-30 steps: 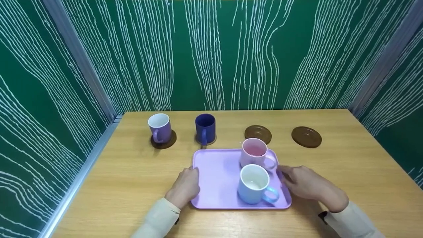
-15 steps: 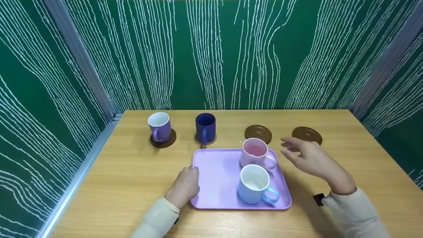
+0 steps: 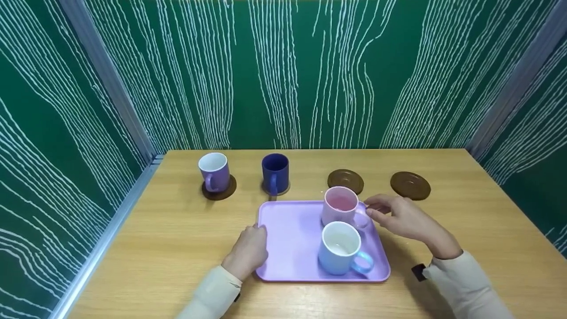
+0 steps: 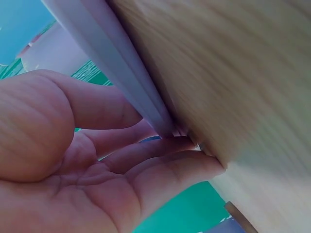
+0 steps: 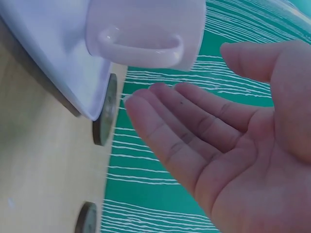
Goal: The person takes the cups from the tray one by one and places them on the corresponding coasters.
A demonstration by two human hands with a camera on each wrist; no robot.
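Note:
A pink-purple tray (image 3: 290, 248) lies on the table with two mugs on its right half. My left hand (image 3: 246, 250) grips its left edge; in the left wrist view the thumb (image 4: 107, 104) is on the upper side and the fingers curl at the rim. The pink mug (image 3: 332, 213) stands at the tray's back right, its handle (image 5: 141, 54) turned right. Beside that handle is my right hand (image 3: 405, 219), fingers relaxed and thumb spread, apart from the mug in the right wrist view. In front stands a light blue mug (image 3: 333, 262), white inside.
Behind the tray, a purple mug (image 3: 217, 175) and a dark blue mug (image 3: 275, 173) stand on coasters. Two bare brown coasters, one behind the pink mug (image 3: 345, 179) and another farther right (image 3: 410, 185), lie on the wooden table (image 3: 177, 235). Green walls enclose it.
My right hand has let go of the tray's right edge, risen to the right, then come down leftward to the pink mug's handle. The left hand and the tray have stayed put.

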